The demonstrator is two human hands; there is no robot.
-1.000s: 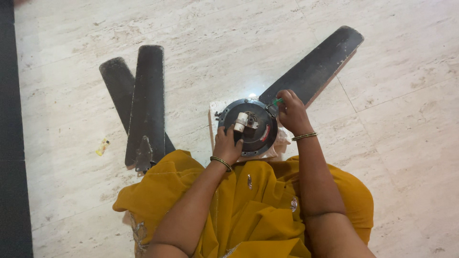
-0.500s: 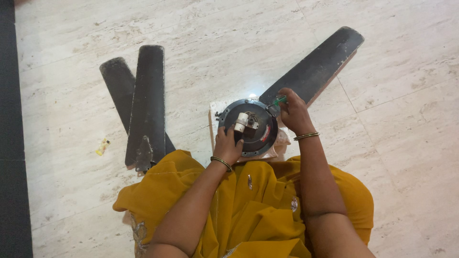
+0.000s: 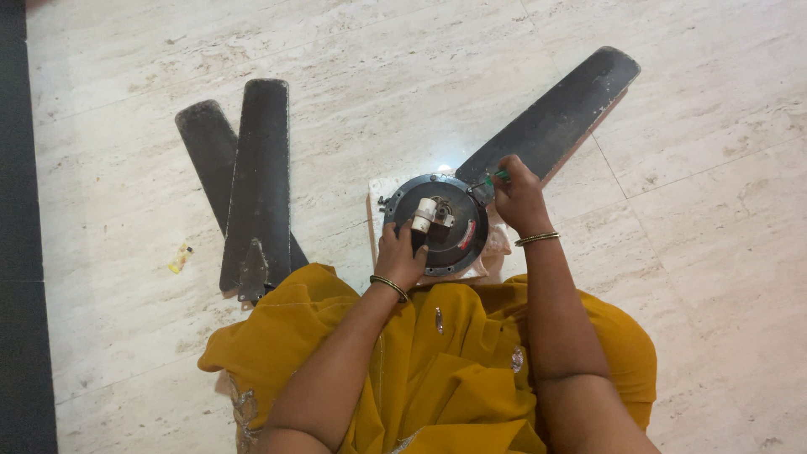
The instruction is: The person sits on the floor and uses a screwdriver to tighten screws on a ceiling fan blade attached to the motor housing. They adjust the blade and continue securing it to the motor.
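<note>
- The motor [image 3: 437, 225], a round dark ceiling-fan housing, is steadied on a pale board [image 3: 376, 195] on the floor [image 3: 378, 76], just in front of the knees.
- The left hand [image 3: 399, 256] is closed on the near rim of the motor, the fingers reaching toward the white part [image 3: 423, 214] at the hub.
- The right hand [image 3: 519, 195] is clamped on a green-handled screwdriver [image 3: 496, 177]; its tip is set at the far right rim of the motor, where the one attached blade [image 3: 551, 118] joins.
- The step in hand is judged to be work on a blade screw; whether it is being loosened or tightened cannot be told.
- The screw itself is hidden by the hand and the tool.
- Two loose blades [image 3: 252, 181] are laid overlapping well to the left of the left hand, with a small yellow scrap [image 3: 179, 258] beyond them.
- The next move is judged to call for the tip to be kept seated and square in the screw while the motor is kept from turning by the left hand.
- A slip of the tip off the rim is the likely risk.
</note>
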